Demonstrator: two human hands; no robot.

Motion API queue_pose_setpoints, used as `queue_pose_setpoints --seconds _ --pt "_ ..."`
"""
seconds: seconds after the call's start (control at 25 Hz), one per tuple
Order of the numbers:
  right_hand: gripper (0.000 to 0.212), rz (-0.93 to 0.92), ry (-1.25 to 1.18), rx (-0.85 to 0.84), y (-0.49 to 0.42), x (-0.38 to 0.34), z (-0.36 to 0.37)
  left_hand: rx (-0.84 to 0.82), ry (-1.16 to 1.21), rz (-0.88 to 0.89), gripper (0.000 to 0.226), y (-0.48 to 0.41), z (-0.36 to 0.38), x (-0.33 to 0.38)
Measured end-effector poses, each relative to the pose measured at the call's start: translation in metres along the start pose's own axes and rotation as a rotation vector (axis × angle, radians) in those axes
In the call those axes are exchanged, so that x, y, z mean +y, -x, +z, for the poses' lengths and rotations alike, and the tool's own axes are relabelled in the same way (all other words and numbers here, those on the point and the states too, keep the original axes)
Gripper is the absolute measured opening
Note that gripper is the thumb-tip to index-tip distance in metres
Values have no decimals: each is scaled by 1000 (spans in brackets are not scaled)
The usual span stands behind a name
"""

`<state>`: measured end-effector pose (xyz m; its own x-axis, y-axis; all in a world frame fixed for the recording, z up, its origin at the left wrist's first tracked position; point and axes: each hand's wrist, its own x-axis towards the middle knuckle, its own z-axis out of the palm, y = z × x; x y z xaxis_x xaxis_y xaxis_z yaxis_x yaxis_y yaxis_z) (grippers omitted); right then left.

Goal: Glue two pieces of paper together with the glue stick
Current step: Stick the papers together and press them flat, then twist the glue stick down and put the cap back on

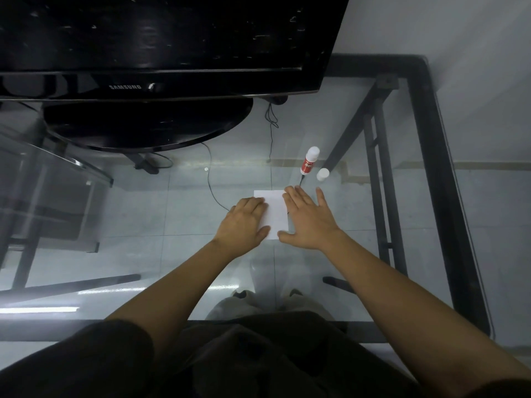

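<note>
Monitor point(161, 38): far left, black and glossy; its top and left side are cut off by the frame, and the screen shows only dim reflections.
Stand point(146, 124): dark oval base under the monitor, resting on the glass; its left part fades into shadow.
Cables point(212, 182): thin black leads trail from behind the stand toward the paper; where they end is hidden under the hands.
Table point(425, 196): clear glass top in a black frame; floor tiles and the frame's legs show through it, so it is hard to tell what lies on the glass and what lies below.
Left hand point(244, 222): flat, palm down, fingers together and slightly curled; it covers the paper's left edge and near-left corner, holding nothing.
Paper point(274, 212): small white rectangle at the middle of the table, between the hands; it cannot be told whether it is one sheet or two stacked.
Right hand point(309, 218): flat, palm down, fingers spread wide; it overlaps the paper's right edge, thumb at the near corner, grasping nothing.
Glue stick point(309, 160): just beyond the right hand, white with a red label; the label print is too small to read.
Cap point(323, 174): small, white, just right of the glue stick, apart from it.
Person: dark sleeves and lap fill the near edge.
</note>
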<state>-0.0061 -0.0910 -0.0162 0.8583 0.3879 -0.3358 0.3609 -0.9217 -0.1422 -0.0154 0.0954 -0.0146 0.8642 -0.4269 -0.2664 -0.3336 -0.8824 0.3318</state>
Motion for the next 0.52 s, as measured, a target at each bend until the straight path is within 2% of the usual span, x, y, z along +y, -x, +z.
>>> queue_pose_setpoints --seconds 0.12,0.24,0.32,0.52 --pt "74 24 -132 102 8 4 1 -4 61 -13 55 -1 -6 4" --pt "66 128 -222 177 29 17 11 177 187 -28 49 -7 -15 11" --pt "68 230 -232 130 43 26 18 269 284 -36 44 -28 -26 23" --pt "74 255 -203 -56 50 35 21 254 543 -68 50 -99 -52 60"
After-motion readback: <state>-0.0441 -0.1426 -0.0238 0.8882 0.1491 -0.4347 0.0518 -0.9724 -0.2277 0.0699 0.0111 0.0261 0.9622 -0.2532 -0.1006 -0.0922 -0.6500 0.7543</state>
